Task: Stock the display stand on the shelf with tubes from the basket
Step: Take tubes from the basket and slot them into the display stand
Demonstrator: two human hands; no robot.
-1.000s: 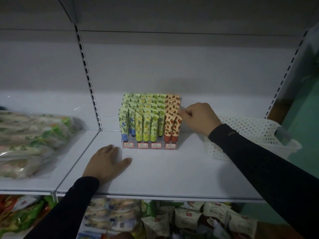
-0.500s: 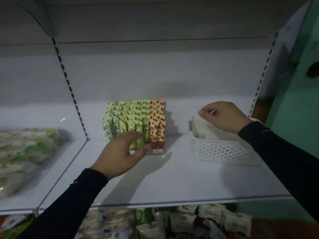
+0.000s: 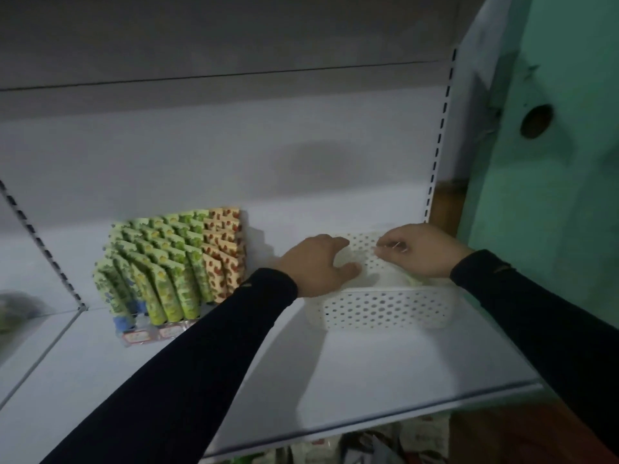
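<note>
**A:** Both hands are at the white perforated basket (image 3: 385,308) on the shelf (image 3: 351,380). The left hand (image 3: 318,266) reaches in over the basket's left end, palm down, thumb hooked toward the near rim.

**B:** Is it gripping anything?

**A:** Cannot tell. Its fingers (image 3: 338,244) curl down inside the basket and the picture is blurred there. Nothing plainly sits between them.

**B:** And the right hand (image 3: 422,251)?

**A:** Over the basket's far right side, fingertips (image 3: 382,251) bunched together near the perforated back wall. Whether they pinch the wall or some small thing, I cannot make out.

**B:** Where are the tubes?

**A:** The stocked ones stand in the display stand (image 3: 150,333), left of the basket and apart from it. Green tubes (image 3: 167,272) fill most rows, a column of orange-patterned tubes (image 3: 224,249) runs down the right side, and a blue-capped tube (image 3: 122,321) stands at the front left corner. Inside the basket there is a pale greenish shape below the right hand, too blurred to name.

**B:** Anything else in view?

**A:** Dark sleeves (image 3: 201,356) on both arms, a green wall (image 3: 552,195) to the right, and packaged goods (image 3: 385,440) under the shelf.
</note>
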